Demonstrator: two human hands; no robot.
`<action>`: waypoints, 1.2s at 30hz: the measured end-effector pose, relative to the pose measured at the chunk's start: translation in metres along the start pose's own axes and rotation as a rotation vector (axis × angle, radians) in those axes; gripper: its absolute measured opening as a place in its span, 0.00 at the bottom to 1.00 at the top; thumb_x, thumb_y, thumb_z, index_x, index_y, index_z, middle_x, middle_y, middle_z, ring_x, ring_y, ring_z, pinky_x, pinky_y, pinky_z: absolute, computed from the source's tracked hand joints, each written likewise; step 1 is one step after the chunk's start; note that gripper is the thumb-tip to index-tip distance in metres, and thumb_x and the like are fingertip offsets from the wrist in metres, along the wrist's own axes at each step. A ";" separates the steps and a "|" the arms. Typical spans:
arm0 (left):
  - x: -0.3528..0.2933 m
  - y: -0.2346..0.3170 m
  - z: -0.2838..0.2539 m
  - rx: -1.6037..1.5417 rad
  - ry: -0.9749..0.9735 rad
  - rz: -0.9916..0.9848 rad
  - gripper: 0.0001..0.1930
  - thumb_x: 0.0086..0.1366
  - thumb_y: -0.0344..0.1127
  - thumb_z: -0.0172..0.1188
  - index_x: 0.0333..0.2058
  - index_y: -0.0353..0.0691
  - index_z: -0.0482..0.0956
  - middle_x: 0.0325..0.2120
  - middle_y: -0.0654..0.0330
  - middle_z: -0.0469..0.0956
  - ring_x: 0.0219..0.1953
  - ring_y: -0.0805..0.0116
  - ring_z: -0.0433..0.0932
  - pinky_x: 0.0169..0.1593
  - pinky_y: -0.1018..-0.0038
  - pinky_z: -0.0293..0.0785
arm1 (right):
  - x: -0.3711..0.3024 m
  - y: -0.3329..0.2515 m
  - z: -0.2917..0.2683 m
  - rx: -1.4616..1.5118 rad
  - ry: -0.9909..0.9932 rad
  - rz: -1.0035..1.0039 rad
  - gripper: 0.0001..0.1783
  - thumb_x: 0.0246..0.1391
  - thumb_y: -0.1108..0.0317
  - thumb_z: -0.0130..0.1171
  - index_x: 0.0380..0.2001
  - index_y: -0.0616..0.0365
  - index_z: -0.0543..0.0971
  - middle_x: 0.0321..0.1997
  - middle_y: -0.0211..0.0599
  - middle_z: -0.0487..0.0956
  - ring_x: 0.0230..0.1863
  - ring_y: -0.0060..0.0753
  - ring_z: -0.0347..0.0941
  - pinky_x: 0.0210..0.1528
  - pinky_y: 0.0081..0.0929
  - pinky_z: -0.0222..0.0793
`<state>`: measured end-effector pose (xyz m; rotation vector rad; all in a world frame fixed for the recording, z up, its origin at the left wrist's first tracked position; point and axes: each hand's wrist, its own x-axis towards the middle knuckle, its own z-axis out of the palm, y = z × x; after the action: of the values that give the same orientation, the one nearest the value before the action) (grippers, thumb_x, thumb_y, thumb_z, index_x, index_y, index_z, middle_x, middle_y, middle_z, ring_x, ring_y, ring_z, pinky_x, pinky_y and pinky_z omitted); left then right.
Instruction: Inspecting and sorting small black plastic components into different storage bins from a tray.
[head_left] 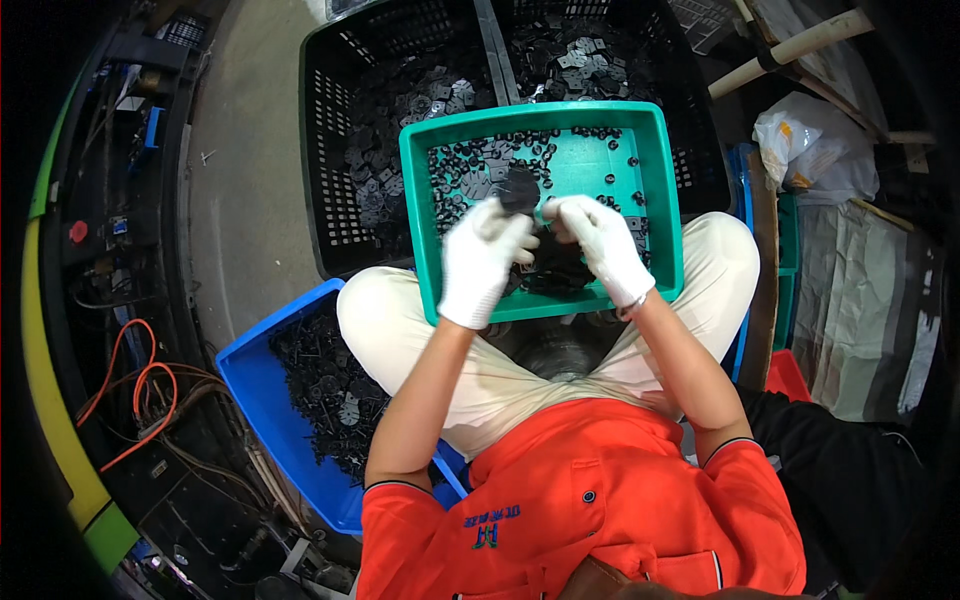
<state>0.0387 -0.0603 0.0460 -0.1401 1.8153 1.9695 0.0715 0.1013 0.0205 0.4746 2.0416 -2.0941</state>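
Observation:
A green tub (672,200) rests across my thighs, with both gloved hands over it. Between the fingers of my left hand (480,255) is a dark, roundish flat piece (518,190), held tilted above the tub. My right hand (600,245) is closed in a pinch just right of that piece; whatever its fingertips hold is too small to make out. Small black round parts (450,160) lie scattered in the tub, beside grey flat plates (478,183) at its left. Below my hands, a heap of dark pieces (555,272) is partly hidden.
Beyond the tub stand black perforated crates (325,170) full of flat metal plates. A blue bin (250,350) of black parts sits by my left leg. Orange cable (135,380) and machinery lie far left. Plastic bags (815,150) and a pole (800,50) are at the right.

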 end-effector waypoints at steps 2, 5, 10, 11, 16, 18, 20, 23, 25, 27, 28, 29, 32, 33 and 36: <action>0.012 0.007 -0.030 -0.099 0.148 0.071 0.07 0.60 0.32 0.55 0.28 0.35 0.71 0.27 0.54 0.78 0.23 0.75 0.75 0.24 0.82 0.71 | 0.015 0.010 -0.012 -0.345 0.139 -0.124 0.13 0.55 0.62 0.51 0.37 0.59 0.78 0.33 0.36 0.77 0.32 0.25 0.71 0.37 0.21 0.66; 0.038 0.014 -0.092 -0.129 0.289 0.157 0.07 0.62 0.30 0.53 0.34 0.32 0.73 0.28 0.52 0.77 0.23 0.77 0.73 0.24 0.84 0.70 | 0.038 0.032 -0.018 -0.524 0.147 -0.230 0.13 0.51 0.61 0.54 0.38 0.56 0.76 0.34 0.41 0.77 0.37 0.36 0.73 0.42 0.30 0.67; 0.053 0.002 -0.138 0.719 0.748 0.250 0.32 0.57 0.43 0.60 0.56 0.32 0.62 0.45 0.49 0.71 0.38 0.66 0.75 0.41 0.72 0.72 | 0.062 0.030 0.018 -1.060 0.136 -0.281 0.19 0.43 0.55 0.62 0.35 0.56 0.73 0.33 0.42 0.73 0.39 0.45 0.71 0.40 0.38 0.67; 0.047 0.008 -0.122 0.680 0.719 0.243 0.29 0.57 0.43 0.60 0.54 0.35 0.65 0.46 0.49 0.70 0.39 0.64 0.74 0.45 0.70 0.70 | 0.064 0.034 0.019 -1.062 0.139 -0.275 0.19 0.43 0.55 0.62 0.35 0.56 0.73 0.33 0.42 0.73 0.39 0.45 0.71 0.40 0.38 0.67; 0.022 0.023 -0.061 0.197 0.133 0.046 0.18 0.64 0.38 0.52 0.49 0.33 0.70 0.31 0.59 0.77 0.26 0.76 0.73 0.27 0.83 0.70 | 0.044 0.025 0.019 -0.875 0.166 -0.577 0.10 0.45 0.66 0.60 0.31 0.53 0.72 0.32 0.38 0.72 0.34 0.44 0.72 0.32 0.36 0.69; 0.021 0.013 -0.047 -0.051 -0.041 -0.191 0.18 0.64 0.39 0.51 0.47 0.32 0.70 0.32 0.57 0.76 0.26 0.74 0.74 0.27 0.81 0.71 | 0.035 0.007 0.015 -0.864 0.118 -0.641 0.10 0.41 0.75 0.59 0.30 0.53 0.72 0.33 0.35 0.73 0.33 0.43 0.72 0.30 0.33 0.70; 0.021 0.000 -0.034 -0.116 -0.169 -0.254 0.19 0.62 0.37 0.54 0.47 0.30 0.68 0.34 0.56 0.74 0.28 0.73 0.74 0.29 0.80 0.72 | 0.029 0.001 0.013 -0.801 0.083 -0.787 0.13 0.36 0.79 0.57 0.29 0.54 0.73 0.35 0.34 0.75 0.35 0.43 0.73 0.32 0.34 0.71; 0.014 -0.015 -0.019 -0.372 -0.210 -0.255 0.21 0.59 0.30 0.58 0.50 0.30 0.65 0.37 0.57 0.73 0.35 0.71 0.74 0.36 0.78 0.73 | 0.027 0.000 0.009 -0.671 0.114 -0.812 0.16 0.32 0.83 0.56 0.30 0.57 0.74 0.39 0.41 0.76 0.40 0.46 0.74 0.38 0.31 0.72; 0.013 -0.020 -0.007 -0.467 -0.251 -0.276 0.20 0.59 0.29 0.57 0.49 0.31 0.66 0.37 0.57 0.73 0.36 0.71 0.74 0.37 0.78 0.73 | 0.025 0.002 0.004 -0.576 0.138 -0.838 0.15 0.34 0.82 0.55 0.30 0.56 0.74 0.40 0.41 0.76 0.40 0.45 0.74 0.38 0.30 0.72; 0.011 -0.025 0.000 -0.554 -0.266 -0.258 0.19 0.59 0.29 0.56 0.49 0.32 0.67 0.39 0.58 0.73 0.38 0.72 0.74 0.40 0.78 0.73 | 0.020 0.001 0.002 -0.568 0.096 -0.870 0.17 0.36 0.83 0.54 0.34 0.58 0.75 0.41 0.44 0.76 0.42 0.45 0.74 0.40 0.30 0.72; 0.009 -0.025 0.003 -0.553 -0.267 -0.257 0.19 0.59 0.29 0.56 0.49 0.32 0.67 0.39 0.58 0.73 0.38 0.72 0.74 0.40 0.78 0.73 | 0.018 -0.001 0.003 -0.567 0.097 -0.871 0.17 0.36 0.83 0.54 0.34 0.58 0.75 0.41 0.44 0.76 0.42 0.45 0.74 0.40 0.30 0.72; 0.008 -0.023 0.006 -0.477 -0.224 -0.214 0.19 0.59 0.28 0.56 0.49 0.32 0.67 0.40 0.58 0.74 0.39 0.73 0.74 0.40 0.78 0.73 | 0.016 -0.005 0.004 -0.601 0.160 -0.823 0.18 0.37 0.83 0.54 0.36 0.58 0.75 0.41 0.44 0.76 0.40 0.45 0.74 0.40 0.31 0.72; 0.003 -0.012 0.009 -0.294 -0.143 -0.127 0.19 0.59 0.27 0.55 0.50 0.32 0.67 0.41 0.57 0.74 0.40 0.73 0.74 0.40 0.78 0.74 | 0.011 0.003 0.003 -0.488 0.236 -0.606 0.17 0.45 0.80 0.53 0.41 0.60 0.74 0.38 0.43 0.77 0.37 0.42 0.75 0.41 0.29 0.71; 0.002 -0.009 0.010 -0.206 -0.110 -0.078 0.20 0.58 0.27 0.56 0.50 0.31 0.67 0.41 0.57 0.75 0.40 0.73 0.75 0.39 0.78 0.74 | 0.008 0.007 -0.002 -0.398 0.211 -0.474 0.14 0.49 0.77 0.51 0.41 0.60 0.74 0.37 0.42 0.77 0.35 0.38 0.76 0.39 0.27 0.71; 0.001 -0.005 0.010 -0.120 -0.052 -0.007 0.20 0.57 0.26 0.57 0.49 0.31 0.68 0.41 0.57 0.75 0.40 0.72 0.75 0.39 0.78 0.74 | -0.004 0.003 -0.004 -0.079 0.152 -0.128 0.10 0.57 0.69 0.49 0.40 0.62 0.74 0.31 0.36 0.77 0.29 0.23 0.72 0.34 0.20 0.68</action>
<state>0.0425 -0.0501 0.0421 -0.1318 1.6630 2.0576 0.0764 0.1044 0.0193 0.5179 2.2867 -2.0967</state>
